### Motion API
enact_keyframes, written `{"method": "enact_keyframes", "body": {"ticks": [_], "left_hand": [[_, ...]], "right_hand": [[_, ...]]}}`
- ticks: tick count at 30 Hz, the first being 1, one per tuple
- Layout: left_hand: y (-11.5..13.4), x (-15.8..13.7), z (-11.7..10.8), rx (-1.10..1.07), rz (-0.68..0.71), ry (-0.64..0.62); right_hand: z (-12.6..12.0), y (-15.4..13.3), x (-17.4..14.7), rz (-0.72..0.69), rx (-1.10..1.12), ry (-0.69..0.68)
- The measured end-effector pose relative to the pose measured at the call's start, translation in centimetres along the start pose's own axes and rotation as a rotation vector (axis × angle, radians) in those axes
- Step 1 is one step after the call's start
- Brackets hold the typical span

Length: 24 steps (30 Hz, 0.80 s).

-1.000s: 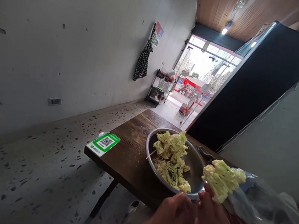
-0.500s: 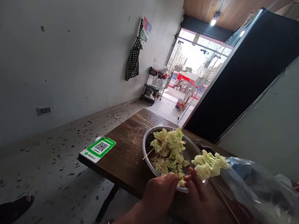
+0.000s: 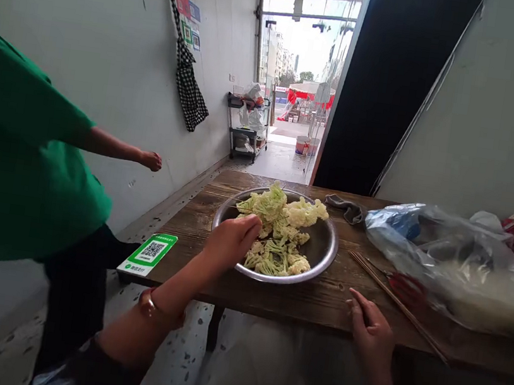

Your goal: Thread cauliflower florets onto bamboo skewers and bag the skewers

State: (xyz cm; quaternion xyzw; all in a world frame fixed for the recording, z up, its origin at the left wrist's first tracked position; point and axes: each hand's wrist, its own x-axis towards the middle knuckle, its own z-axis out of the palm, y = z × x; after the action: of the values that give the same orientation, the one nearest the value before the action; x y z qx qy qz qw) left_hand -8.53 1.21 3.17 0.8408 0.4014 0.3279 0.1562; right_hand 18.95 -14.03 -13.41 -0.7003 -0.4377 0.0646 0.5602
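Note:
My left hand is over the near left side of a metal bowl, fingers pinched together on a cauliflower skewer. Its stick is mostly hidden by the fingers, and a pale floret lies just beyond them. Heaped inside the bowl are several skewered cauliflower pieces with green-white stems. Off to the right of the bowl, my right hand is at the table's front edge, holding nothing, its fingers loosely stretched and apart. Bare wooden skewers lie on the table beyond it.
The wooden table carries a green QR-code card at its left corner. A dark cloth and a clear plastic bag lie on the right. A person in a green top stands at left.
My hands have parted: the left moved over the bowl with the cauliflower skewer, the right let go and drew back to the right. A person in green has come into view at left.

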Motion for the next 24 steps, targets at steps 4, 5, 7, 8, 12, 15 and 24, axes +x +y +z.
{"method": "enact_keyframes", "body": {"ticks": [4,5,7,8,12,15,24], "left_hand": [[0.1,2.8,0.3,0.341,0.05,-0.141],[0.1,3.4,0.5,0.396,0.042,-0.166],[0.2,4.6,1.2,0.475,0.008,-0.223],[0.2,5.0,1.6,0.506,-0.012,-0.248],[0.4,6.4,3.4,0.607,-0.07,-0.315],[0.5,6.7,4.5,0.643,-0.068,-0.352],[0.4,7.1,5.2,0.645,-0.086,-0.384]], "right_hand": [[0.6,1.7,-0.4,-0.176,-0.086,-0.081],[0.7,1.9,-0.4,-0.209,-0.103,-0.09],[0.8,2.2,-0.4,-0.269,-0.128,-0.089],[0.8,2.3,-0.4,-0.296,-0.134,-0.085],[0.9,2.4,-0.4,-0.371,-0.153,-0.064],[0.9,2.3,-0.4,-0.375,-0.173,-0.05],[0.9,2.5,-0.6,-0.4,-0.205,-0.056]]}}
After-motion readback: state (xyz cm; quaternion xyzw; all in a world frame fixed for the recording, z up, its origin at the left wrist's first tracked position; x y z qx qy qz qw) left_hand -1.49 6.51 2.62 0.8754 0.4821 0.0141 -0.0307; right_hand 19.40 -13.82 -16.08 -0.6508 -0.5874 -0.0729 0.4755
